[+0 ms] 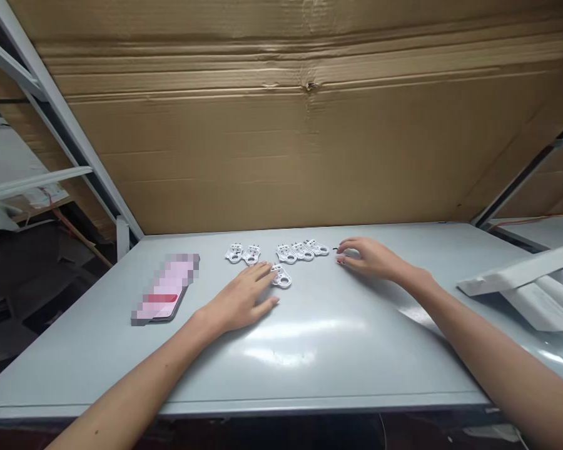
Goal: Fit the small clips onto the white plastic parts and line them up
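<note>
My left hand [244,299] lies low over the grey table with its fingers stretched and the thumb spread. Its fingertips partly cover a white plastic piece with a round ring [282,277]; I cannot tell whether they touch it. My right hand [368,257] is to the right of the row, its thumb and finger curved with a small gap between the tips. Right at those tips is a tiny dark piece [335,249], too small to name. Similar white ringed pieces lie behind: a left pair [251,254] and a group of three [302,251].
A phone [166,290] with a pink screen lies on the table [309,369] at the left. White folded, long-shaped material [535,284] rests at the right edge. A tall cardboard sheet [281,162] closes off the back, with a metal frame post [75,119] on the left.
</note>
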Tool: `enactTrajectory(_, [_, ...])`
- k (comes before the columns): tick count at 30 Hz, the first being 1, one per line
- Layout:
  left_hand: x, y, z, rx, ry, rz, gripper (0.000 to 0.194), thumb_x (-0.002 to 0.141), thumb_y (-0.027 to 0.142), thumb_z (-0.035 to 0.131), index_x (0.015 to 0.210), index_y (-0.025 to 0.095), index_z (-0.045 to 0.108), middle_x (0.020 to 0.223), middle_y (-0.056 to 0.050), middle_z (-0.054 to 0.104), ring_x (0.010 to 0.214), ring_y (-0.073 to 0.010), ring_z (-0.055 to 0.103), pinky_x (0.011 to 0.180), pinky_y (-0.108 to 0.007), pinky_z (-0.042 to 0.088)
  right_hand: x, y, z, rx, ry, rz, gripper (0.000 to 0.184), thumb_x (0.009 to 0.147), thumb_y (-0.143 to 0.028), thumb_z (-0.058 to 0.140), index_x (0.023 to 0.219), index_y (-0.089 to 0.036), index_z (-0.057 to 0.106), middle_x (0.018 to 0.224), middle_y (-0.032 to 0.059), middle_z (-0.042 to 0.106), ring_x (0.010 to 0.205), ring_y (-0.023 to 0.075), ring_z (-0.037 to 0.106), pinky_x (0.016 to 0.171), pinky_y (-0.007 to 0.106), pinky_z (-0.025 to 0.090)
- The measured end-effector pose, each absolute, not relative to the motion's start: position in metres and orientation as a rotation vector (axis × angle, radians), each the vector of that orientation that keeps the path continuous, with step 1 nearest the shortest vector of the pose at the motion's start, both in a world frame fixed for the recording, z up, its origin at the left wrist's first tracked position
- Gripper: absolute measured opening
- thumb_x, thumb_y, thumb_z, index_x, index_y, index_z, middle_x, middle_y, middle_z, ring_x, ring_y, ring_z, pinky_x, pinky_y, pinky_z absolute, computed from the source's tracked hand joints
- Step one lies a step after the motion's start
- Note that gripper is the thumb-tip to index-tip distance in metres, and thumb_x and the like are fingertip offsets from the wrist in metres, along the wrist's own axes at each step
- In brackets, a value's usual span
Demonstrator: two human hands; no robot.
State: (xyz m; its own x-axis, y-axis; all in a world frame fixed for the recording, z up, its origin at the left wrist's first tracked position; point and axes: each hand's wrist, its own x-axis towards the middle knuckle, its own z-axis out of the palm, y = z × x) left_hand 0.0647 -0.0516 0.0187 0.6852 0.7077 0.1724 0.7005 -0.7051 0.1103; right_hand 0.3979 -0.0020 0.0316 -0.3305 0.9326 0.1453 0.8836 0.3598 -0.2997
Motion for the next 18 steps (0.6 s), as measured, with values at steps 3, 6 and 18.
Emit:
enactTrajectory(3, [0.065,-0.054,0.021,2.837,1.150,0.269,0.050,0.100,0.044,0.045,0.142,0.018,0.047,0.156,-0.014,0.033,0.144,-0.0294,0.029,0.116,-0.044,0.030,0.394,-0.005,0.034,-1.659,-2.353,0.251,0.027,0.086,-0.039,0.049,0.093,-0.022,0.070,0.110,0.0095,0.069,0.099,0.0296,0.064,0.080,0.040,0.051])
enactTrajectory(6, [0.067,-0.056,0.023,2.815,1.103,0.252,0.051,0.100,0.046,0.045,0.144,0.020,0.046,0.158,-0.012,0.029,0.145,-0.0307,0.026,0.116,-0.046,0.029,0.390,-0.006,0.033,-1.696,-2.337,0.269,0.023,0.084,-0.034,0.050,0.089,-0.023,0.070,0.105,0.0077,0.070,0.096,0.0276,0.064,0.076,0.036,0.050])
enactTrajectory(18, [0.066,-0.057,0.025,2.776,1.033,0.248,0.051,0.100,0.048,0.046,0.143,0.021,0.048,0.158,-0.011,0.028,0.146,-0.0313,0.023,0.117,-0.048,0.026,0.385,-0.007,0.034,-1.508,-2.000,0.542,0.028,0.085,-0.046,0.056,0.088,-0.021,0.069,0.099,0.0091,0.073,0.091,0.0277,0.066,0.078,0.038,0.050])
